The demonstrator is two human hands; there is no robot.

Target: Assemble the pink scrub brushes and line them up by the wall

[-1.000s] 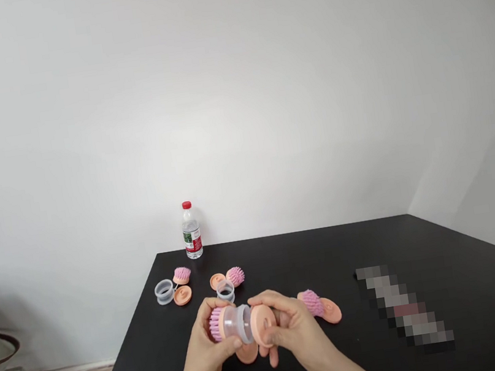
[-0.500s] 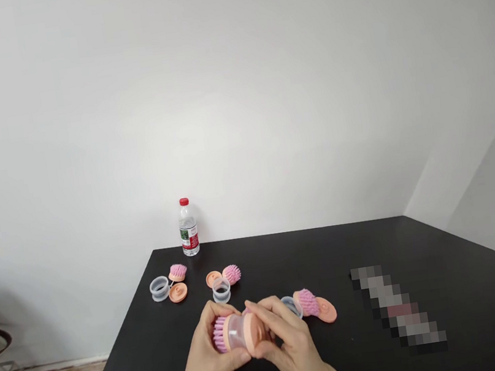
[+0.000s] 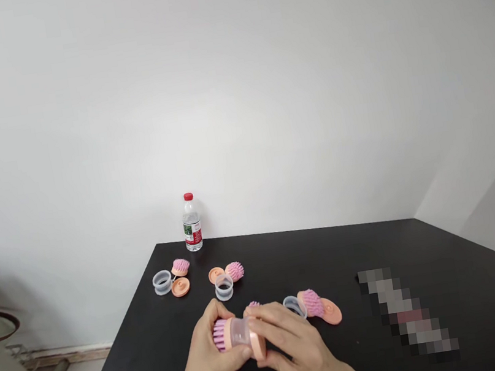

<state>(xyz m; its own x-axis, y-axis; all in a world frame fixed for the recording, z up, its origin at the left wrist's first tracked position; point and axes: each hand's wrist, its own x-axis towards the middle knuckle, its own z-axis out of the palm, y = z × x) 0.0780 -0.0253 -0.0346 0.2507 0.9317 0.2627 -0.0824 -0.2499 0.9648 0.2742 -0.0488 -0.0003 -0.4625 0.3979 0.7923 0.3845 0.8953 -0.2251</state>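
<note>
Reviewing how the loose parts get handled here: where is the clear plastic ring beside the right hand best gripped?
Best gripped at the rim of the clear plastic ring, with fingers pinching its wall from the near left, the side facing the right hand. The ring lies tilted with its opening showing, which leaves that rim free. The pink-bristled brush head sits close against its right side, so that approach looks blocked.
</note>
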